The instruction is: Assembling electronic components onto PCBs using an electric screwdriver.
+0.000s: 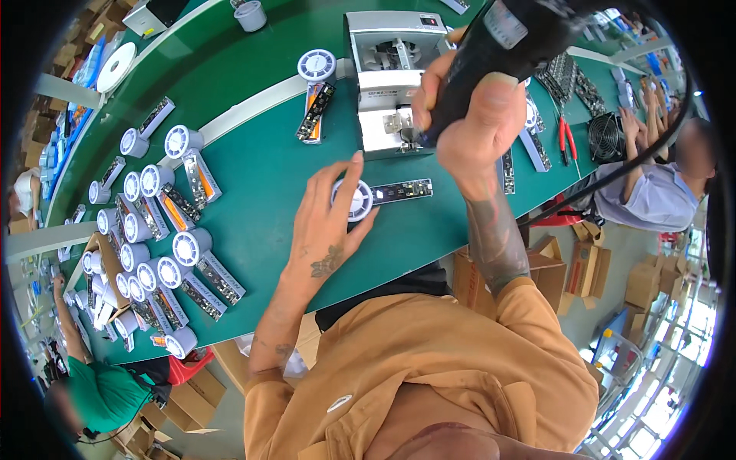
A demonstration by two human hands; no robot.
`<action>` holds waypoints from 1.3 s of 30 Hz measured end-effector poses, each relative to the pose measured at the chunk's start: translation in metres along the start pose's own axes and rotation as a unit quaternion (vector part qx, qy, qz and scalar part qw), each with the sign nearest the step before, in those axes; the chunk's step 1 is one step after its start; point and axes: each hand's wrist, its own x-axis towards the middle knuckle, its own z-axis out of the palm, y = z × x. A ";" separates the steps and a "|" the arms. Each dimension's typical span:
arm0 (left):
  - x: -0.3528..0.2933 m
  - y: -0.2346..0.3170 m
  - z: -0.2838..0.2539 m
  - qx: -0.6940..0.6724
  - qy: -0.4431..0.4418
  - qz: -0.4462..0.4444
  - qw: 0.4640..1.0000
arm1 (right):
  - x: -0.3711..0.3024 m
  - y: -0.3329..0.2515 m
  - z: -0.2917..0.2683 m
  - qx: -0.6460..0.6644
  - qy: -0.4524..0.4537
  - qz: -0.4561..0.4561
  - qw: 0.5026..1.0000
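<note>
My left hand (323,222) wraps its fingers and thumb round the white round head of a handheld fan (357,202) lying on the green table. The fan's handle points right, with a dark circuit board (406,191) exposed along it. In a closed grip, my right hand (484,126) holds a thick black electric screwdriver (491,61) tilted down to the left. The screwdriver's lower end is at the front of a silver screw feeder (392,96); my fist partly hides the machine's right side. Whether the bit touches a screw cannot be seen.
Another fan (317,67) stands left of the feeder. Many similar fans (192,247) crowd the left side. Red-handled pliers (566,138) and a black round fan (606,138) lie right. A black cable (613,175) crosses the right side. Co-workers sit at both sides.
</note>
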 end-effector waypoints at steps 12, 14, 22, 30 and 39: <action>-0.006 -0.010 0.002 -0.039 -0.022 -0.035 0.998 | -0.037 0.003 0.026 0.116 -0.016 0.067 0.991; -0.006 -0.010 0.003 -0.041 -0.023 -0.038 0.998 | -0.037 0.007 0.025 0.118 -0.016 0.072 0.990; -0.007 -0.010 0.004 -0.076 -0.010 -0.040 0.996 | -0.042 0.007 0.030 0.137 -0.016 0.099 0.985; -0.003 -0.007 0.001 -0.089 -0.014 -0.045 0.995 | -0.048 0.006 0.028 0.178 -0.047 0.122 0.975; -0.007 -0.008 0.006 -0.046 -0.036 -0.046 0.997 | 0.000 -0.016 -0.020 0.075 0.036 0.087 0.993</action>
